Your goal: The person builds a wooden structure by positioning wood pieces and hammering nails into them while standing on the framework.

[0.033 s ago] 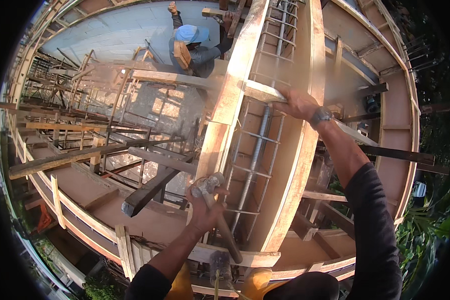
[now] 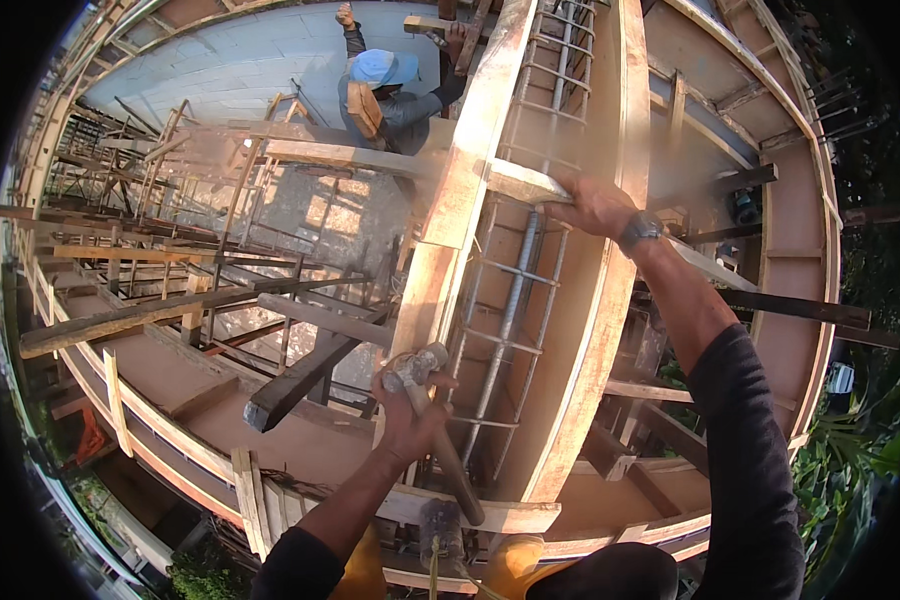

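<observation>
My left hand [image 2: 407, 425] is closed around a hammer [image 2: 457, 475] close to its head, beside the left plank [image 2: 432, 290] of a long wooden beam form. The hammer's handle slants down toward my feet. Farther up, my right hand [image 2: 600, 208], with a dark watch on the wrist, grips a short wooden batten [image 2: 525, 183] that lies across the form. Part of the batten is hidden under my fingers. Inside the form runs a cage of steel reinforcing bars [image 2: 510, 300] with a grey pipe along it. The form's right side [image 2: 590, 370] passes below my right wrist.
A co-worker in a blue cap [image 2: 385, 68] is at the upper left by a pale block wall [image 2: 250, 60]. Dark timber props [image 2: 310, 375] jut out at the left. Another board [image 2: 510, 517] crosses near my yellow boots [image 2: 513, 565]. Scaffolding poles stand lower down.
</observation>
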A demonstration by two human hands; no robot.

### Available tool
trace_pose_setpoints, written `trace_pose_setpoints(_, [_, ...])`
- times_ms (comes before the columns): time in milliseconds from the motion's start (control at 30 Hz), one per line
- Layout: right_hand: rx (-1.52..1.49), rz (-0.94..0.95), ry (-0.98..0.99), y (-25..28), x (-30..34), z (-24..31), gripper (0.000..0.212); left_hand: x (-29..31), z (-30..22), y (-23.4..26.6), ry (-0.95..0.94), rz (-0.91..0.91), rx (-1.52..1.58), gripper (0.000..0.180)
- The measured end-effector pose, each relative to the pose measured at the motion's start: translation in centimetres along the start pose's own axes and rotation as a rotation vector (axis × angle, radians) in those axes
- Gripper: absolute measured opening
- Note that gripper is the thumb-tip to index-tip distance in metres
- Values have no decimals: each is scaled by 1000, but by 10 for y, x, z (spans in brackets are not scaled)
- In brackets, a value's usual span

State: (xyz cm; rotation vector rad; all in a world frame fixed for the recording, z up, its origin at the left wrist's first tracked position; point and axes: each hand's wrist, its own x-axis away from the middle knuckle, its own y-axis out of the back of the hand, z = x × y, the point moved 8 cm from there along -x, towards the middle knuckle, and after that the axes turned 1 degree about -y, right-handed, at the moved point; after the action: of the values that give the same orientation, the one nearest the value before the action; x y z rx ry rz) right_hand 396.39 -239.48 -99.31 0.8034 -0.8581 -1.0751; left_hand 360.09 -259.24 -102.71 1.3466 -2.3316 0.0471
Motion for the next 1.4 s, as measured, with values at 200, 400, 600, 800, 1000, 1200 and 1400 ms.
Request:
trace_pose_setpoints(200, [-93,-34,-95,1,9,12,47,0,-6,6,16,-37,-45,40])
trace_pose_setpoints(400, [-124,-79,-239,-9,23,22,42,0,-26,5,-27,-48,-216,40])
trace_pose_setpoints(600, [-83,-157,-269,-19,34,32,39,2,-28,5,-117,-112,-279,40])
trace_pose_setpoints(800, [12,-294,-155,-20,44,38,35,3,-30,7,-120,-112,-303,42])
trace_pose_setpoints(1000, [54,-266,-86,-22,42,37,35,1,-27,7,-106,-85,-298,43])
trace_pose_setpoints(1200, [68,-186,-52,-20,39,39,37,1,-29,5,-93,-74,-290,42])
trace_pose_setpoints(1400, [169,-101,43,-27,26,36,41,1,-21,10,-79,-81,-256,43])
